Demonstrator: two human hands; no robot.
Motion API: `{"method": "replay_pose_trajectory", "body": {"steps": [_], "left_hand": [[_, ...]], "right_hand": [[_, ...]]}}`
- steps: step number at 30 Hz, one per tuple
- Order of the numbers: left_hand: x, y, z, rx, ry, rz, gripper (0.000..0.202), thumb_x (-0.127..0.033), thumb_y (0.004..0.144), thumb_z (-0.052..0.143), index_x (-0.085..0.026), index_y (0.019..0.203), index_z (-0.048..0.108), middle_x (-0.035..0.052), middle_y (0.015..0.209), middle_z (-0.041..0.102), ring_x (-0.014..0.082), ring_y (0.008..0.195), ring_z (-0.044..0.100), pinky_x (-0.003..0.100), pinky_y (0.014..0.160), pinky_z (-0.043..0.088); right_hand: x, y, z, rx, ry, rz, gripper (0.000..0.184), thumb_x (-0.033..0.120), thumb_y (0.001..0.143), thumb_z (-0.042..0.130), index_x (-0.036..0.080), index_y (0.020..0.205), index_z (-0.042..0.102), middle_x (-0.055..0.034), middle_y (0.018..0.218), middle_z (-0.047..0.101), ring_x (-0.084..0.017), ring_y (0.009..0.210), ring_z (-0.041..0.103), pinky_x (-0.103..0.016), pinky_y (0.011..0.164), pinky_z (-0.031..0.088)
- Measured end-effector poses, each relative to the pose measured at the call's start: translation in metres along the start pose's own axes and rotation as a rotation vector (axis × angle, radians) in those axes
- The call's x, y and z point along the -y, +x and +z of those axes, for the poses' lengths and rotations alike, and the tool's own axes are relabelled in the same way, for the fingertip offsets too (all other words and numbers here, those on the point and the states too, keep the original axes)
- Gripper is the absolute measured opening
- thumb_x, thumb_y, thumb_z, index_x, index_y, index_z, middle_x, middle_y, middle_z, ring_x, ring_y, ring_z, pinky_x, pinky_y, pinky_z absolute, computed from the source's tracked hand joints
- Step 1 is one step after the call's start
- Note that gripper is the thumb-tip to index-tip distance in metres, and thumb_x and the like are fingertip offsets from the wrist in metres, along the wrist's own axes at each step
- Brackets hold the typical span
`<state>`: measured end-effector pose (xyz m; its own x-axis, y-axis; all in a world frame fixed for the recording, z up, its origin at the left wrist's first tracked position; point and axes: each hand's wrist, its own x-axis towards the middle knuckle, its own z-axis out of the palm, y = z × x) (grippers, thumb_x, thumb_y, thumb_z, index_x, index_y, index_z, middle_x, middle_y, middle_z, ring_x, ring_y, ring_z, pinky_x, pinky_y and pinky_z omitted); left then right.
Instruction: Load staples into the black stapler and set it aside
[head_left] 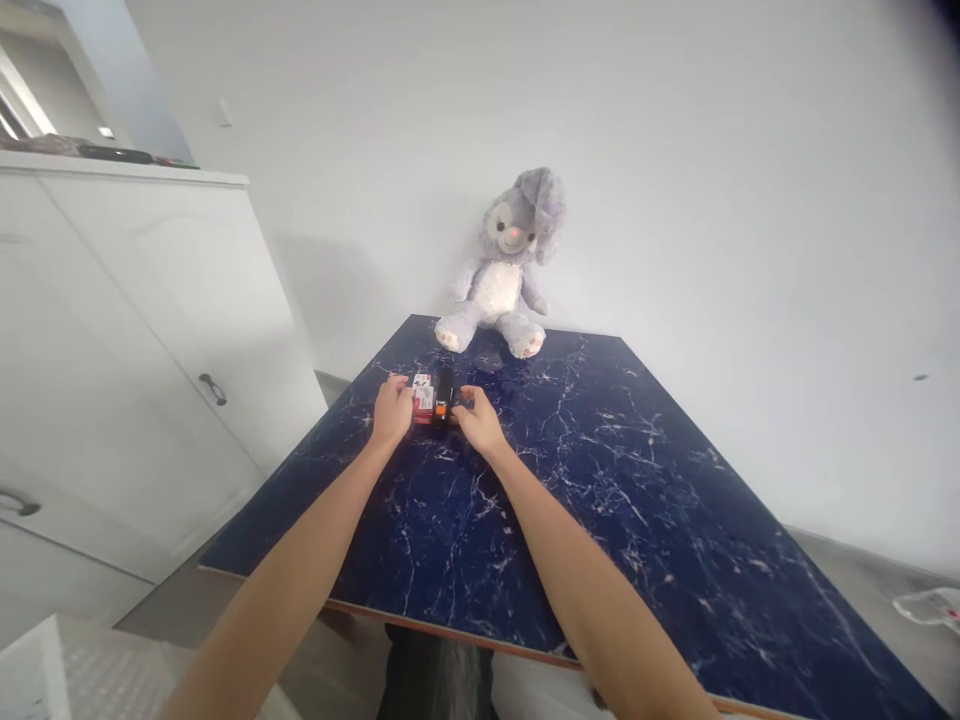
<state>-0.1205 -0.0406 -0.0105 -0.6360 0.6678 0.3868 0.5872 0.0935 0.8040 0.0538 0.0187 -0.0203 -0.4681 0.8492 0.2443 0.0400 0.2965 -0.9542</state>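
My left hand is at the left side of a small red-and-white printed box, its fingers closed at the box's edge. Right beside the box lies a narrow black object with an orange patch near its front end; its exact kind is too small to tell. From the other side my right hand reaches in, thumb and fingers bent against the black object's right edge. Both items rest side by side on the dark blue marbled table, between my hands.
A lilac plush toy with a white belly sits on the table's far edge, against the pale wall. White cabinets with dark handles stand at the left. A clear plastic item lies on the floor at the right.
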Motion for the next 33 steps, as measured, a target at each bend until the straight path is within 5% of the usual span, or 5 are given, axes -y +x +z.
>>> {"method": "replay_pose_trajectory", "body": {"steps": [5,10,16,26,33], "left_hand": [[0.003,0.002,-0.003,0.023,0.028,-0.013,0.023,-0.026,0.087,0.051,-0.023,0.105,0.064,0.0067,0.115,0.067,0.025,0.112,0.061,0.037,0.099,0.046],[0.007,0.007,-0.024,-0.019,0.05,-0.084,0.024,-0.033,0.092,0.047,-0.02,0.102,0.065,0.0094,0.108,0.07,0.0268,0.108,0.063,0.042,0.1,0.045],[0.005,0.007,-0.05,0.555,-0.01,0.077,0.098,-0.042,0.067,0.084,-0.027,0.153,0.04,0.01,0.141,0.06,0.0291,0.121,0.062,0.038,0.102,0.048],[0.031,0.023,-0.078,0.64,-0.012,-0.037,0.101,-0.05,0.074,0.079,-0.029,0.159,0.028,0.0127,0.151,0.051,0.0326,0.134,0.054,0.044,0.111,0.041],[0.028,0.021,-0.084,0.673,-0.169,-0.082,0.092,-0.043,0.076,0.078,-0.028,0.156,0.035,0.0124,0.149,0.053,0.0305,0.132,0.056,0.045,0.11,0.044]], "right_hand": [[-0.006,0.001,0.003,0.103,0.072,0.043,0.042,0.016,0.073,0.055,0.025,0.114,0.048,-0.0002,0.098,0.065,-0.015,0.067,0.069,-0.032,0.068,0.059],[-0.006,0.018,0.0,-0.141,-0.209,-0.006,0.041,0.021,0.071,0.056,0.021,0.112,0.053,-0.008,0.11,0.062,-0.023,0.092,0.068,-0.043,0.091,0.056],[-0.007,0.026,0.006,0.127,-0.508,-0.262,0.098,0.029,0.067,0.071,0.021,0.155,0.027,-0.0156,0.155,0.036,-0.03,0.141,0.039,-0.046,0.115,0.036],[-0.002,0.03,0.011,0.163,-0.708,-0.213,0.096,0.055,0.077,0.071,0.024,0.157,0.027,-0.0151,0.149,0.049,-0.036,0.131,0.046,-0.051,0.108,0.036],[-0.009,0.037,0.005,0.148,-0.55,-0.194,0.068,0.025,0.077,0.065,0.019,0.142,0.045,-0.0058,0.107,0.072,-0.024,0.104,0.06,-0.036,0.094,0.046]]}}
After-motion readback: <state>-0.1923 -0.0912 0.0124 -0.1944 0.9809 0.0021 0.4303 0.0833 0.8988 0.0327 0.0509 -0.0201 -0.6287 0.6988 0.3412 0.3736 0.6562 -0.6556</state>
